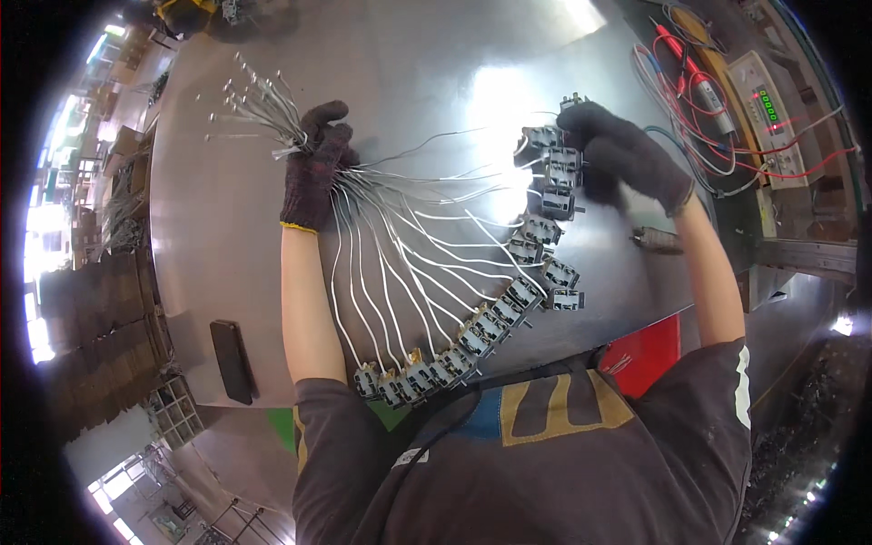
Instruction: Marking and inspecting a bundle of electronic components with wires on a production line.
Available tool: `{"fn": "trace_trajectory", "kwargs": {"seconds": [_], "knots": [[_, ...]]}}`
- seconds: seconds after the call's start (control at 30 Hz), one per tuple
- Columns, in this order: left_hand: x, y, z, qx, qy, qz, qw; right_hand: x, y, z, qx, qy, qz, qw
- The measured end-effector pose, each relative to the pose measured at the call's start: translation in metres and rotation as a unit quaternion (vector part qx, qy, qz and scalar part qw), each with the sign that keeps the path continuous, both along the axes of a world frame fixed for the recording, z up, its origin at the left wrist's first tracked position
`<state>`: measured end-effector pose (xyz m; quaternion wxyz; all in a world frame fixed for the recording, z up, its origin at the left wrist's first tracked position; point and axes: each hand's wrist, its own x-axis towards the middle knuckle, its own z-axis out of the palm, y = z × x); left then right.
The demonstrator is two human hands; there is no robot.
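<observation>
In dark knitted gloves, both of my hands are over the metal table. My left hand [316,168] is closed around a bundle of thin white leads [400,238], whose grey tips [263,109] fan out beyond the fist. From the fist the leads spread to several small black-and-metal units with short shafts [495,327], laid in a curve from near my body to the far right. My right hand [627,150] is at the far end of the curve, fingertips against the last units [563,166]. Its fingers look apart; their undersides are hidden.
A black flat object [232,361] lies at the table's left edge. To the right are a meter with a green display [768,104], a red probe [681,54] and loose cables. A dark cylindrical piece [658,240] lies below my right hand. Something red [645,354] shows beside my body.
</observation>
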<state>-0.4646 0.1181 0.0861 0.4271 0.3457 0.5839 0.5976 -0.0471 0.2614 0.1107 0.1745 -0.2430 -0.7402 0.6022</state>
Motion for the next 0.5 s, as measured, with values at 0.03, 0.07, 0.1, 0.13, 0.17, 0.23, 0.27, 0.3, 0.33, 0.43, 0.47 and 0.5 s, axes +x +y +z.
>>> {"fn": "trace_trajectory", "kwargs": {"seconds": [0.03, 0.07, 0.1, 0.13, 0.17, 0.23, 0.27, 0.3, 0.33, 0.43, 0.47, 0.5], "knots": [[0.000, 0.000, -0.001, 0.017, 0.002, -0.011, 1.000, 0.001, 0.009, 0.000, 0.025, -0.057, -0.018, 0.998], [0.001, 0.001, -0.003, 0.040, 0.000, -0.027, 0.999, 0.002, 0.012, -0.002, 0.106, -0.068, 0.006, 0.992], [0.001, 0.001, -0.004, 0.036, 0.000, -0.022, 0.999, 0.001, 0.016, -0.004, 0.178, -0.112, 0.002, 0.978], [0.001, 0.001, -0.004, 0.037, -0.002, -0.021, 0.999, -0.002, 0.020, -0.005, 0.249, -0.154, -0.002, 0.956], [0.001, 0.001, -0.004, 0.030, -0.006, -0.016, 0.999, -0.007, 0.023, -0.007, 0.306, -0.170, 0.012, 0.937], [0.000, 0.001, -0.003, 0.023, -0.004, -0.025, 0.999, -0.020, 0.033, -0.009, 0.204, -0.177, 0.017, 0.963], [0.000, 0.000, -0.002, 0.014, -0.006, -0.021, 1.000, -0.024, 0.033, -0.010, 0.183, -0.162, 0.017, 0.969], [0.000, -0.001, -0.001, 0.013, 0.000, -0.018, 1.000, -0.027, 0.034, -0.011, 0.213, -0.173, 0.038, 0.961], [0.000, -0.001, 0.000, 0.012, 0.002, -0.012, 1.000, -0.030, 0.034, -0.012, 0.256, -0.206, 0.021, 0.944], [0.001, 0.002, 0.000, -0.005, 0.029, 0.013, 0.999, -0.032, 0.033, -0.013, 0.415, -0.154, 0.024, 0.896], [0.001, 0.002, -0.001, 0.002, 0.038, 0.006, 0.999, -0.032, 0.032, -0.013, 0.422, -0.158, 0.029, 0.892], [0.000, 0.002, -0.002, -0.017, 0.043, 0.014, 0.999, -0.032, 0.031, -0.012, 0.427, -0.163, 0.032, 0.889]]}}
